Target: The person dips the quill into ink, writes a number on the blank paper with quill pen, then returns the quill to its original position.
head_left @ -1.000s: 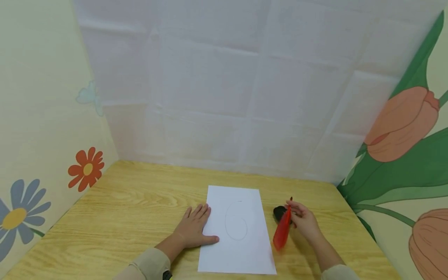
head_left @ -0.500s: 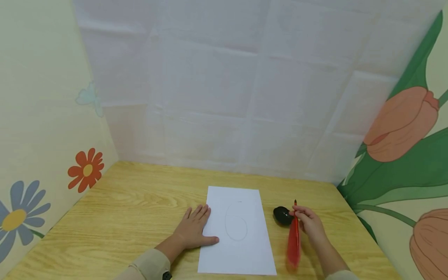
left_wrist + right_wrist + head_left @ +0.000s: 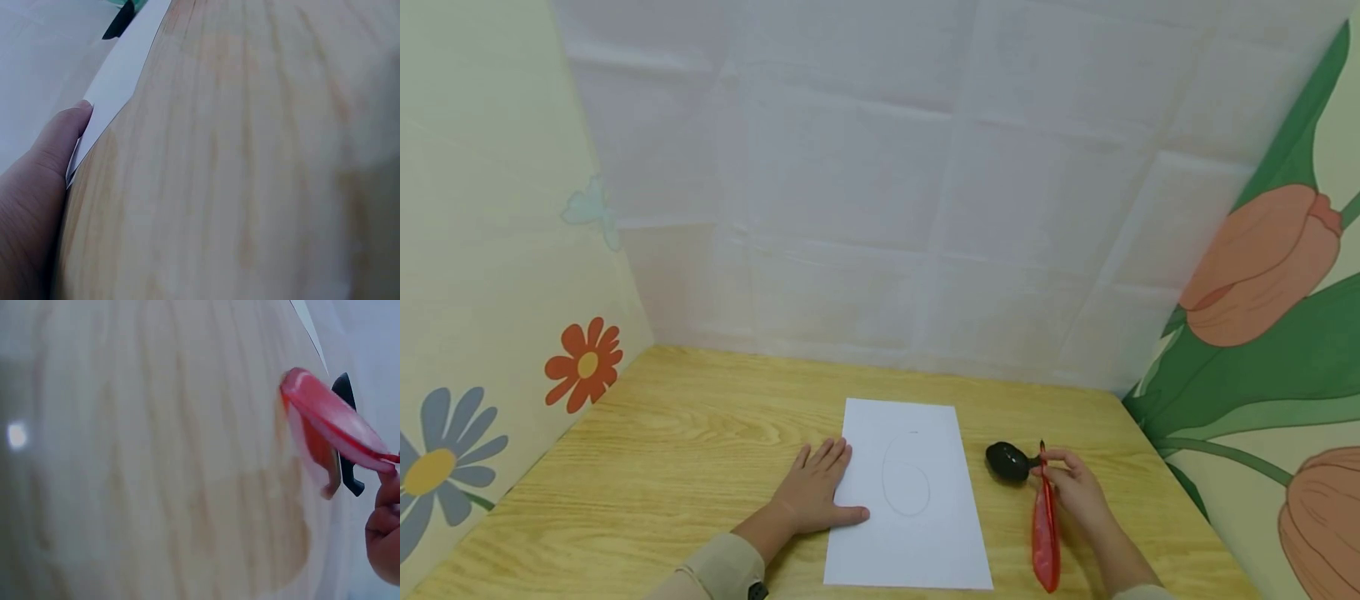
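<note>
My left hand (image 3: 820,496) lies flat with spread fingers on the left edge of a white sheet of paper (image 3: 940,542); its thumb reaches over the sheet. A thin curved line like a 6 is drawn on the paper. To the right of the sheet, my right hand (image 3: 1078,492) pinches a red feather-shaped pen (image 3: 1047,546) near its dark tip. That tip points away from me and the wide red end points toward me. A glossy black oval object with a short stub (image 3: 1007,462) lies beside the fingertips. In the right wrist view the red pen (image 3: 331,415) overlaps it.
The wood-grain table (image 3: 722,425) runs back to a creased white sheet (image 3: 850,208) hung behind it. Side walls carry painted flowers (image 3: 587,365).
My right hand has moved right and slightly toward me with the red pen, whose wide end swung right. More of the black object shows. The left hand and paper stay put.
</note>
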Tool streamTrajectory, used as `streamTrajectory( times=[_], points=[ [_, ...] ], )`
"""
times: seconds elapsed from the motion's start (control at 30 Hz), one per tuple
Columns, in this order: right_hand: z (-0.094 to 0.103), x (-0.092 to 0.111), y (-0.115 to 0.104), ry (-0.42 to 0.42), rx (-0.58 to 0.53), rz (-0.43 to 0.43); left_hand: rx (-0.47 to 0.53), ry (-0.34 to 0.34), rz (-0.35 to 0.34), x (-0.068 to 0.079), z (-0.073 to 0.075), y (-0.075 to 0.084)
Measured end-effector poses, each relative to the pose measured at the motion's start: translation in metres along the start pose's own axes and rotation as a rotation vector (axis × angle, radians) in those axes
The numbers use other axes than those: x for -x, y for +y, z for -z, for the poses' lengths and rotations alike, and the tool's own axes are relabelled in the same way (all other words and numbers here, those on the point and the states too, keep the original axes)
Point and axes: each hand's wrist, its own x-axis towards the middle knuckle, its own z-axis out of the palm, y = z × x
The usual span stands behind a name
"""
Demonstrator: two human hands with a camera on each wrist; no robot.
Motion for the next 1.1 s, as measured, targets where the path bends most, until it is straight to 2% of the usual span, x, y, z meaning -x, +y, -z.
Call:
streamTrajectory(
  times=[0.2, 0.33, 0.57, 0.73, 0.93, 1.1],
  points=[
    [0.004, -0.001, 0.004, -0.008, 0.103, 0.027, 0.01, 0.003, -0.005, 0.0, 0.0, 0.0],
    [0.006, -0.002, 0.007, 0.029, 0.168, 0.015, 0.022, 0.003, -0.014, 0.0, 0.0, -0.002],
    [0.006, -0.003, 0.012, 0.065, 0.155, -0.047, 0.013, 0.0, -0.008, 0.0, 0.0, -0.002],
    [0.004, -0.006, 0.016, 0.075, 0.216, -0.028, 0.003, -0.005, 0.003, 0.001, 0.002, 0.001],
    [0.002, -0.009, 0.018, 0.09, 0.223, -0.02, -0.001, -0.002, 0.004, 0.002, 0.002, 0.002],
    [0.002, -0.011, 0.018, 0.106, 0.312, -0.003, -0.002, 0.0, 0.006, 0.001, 0.002, 0.002]
  ],
)
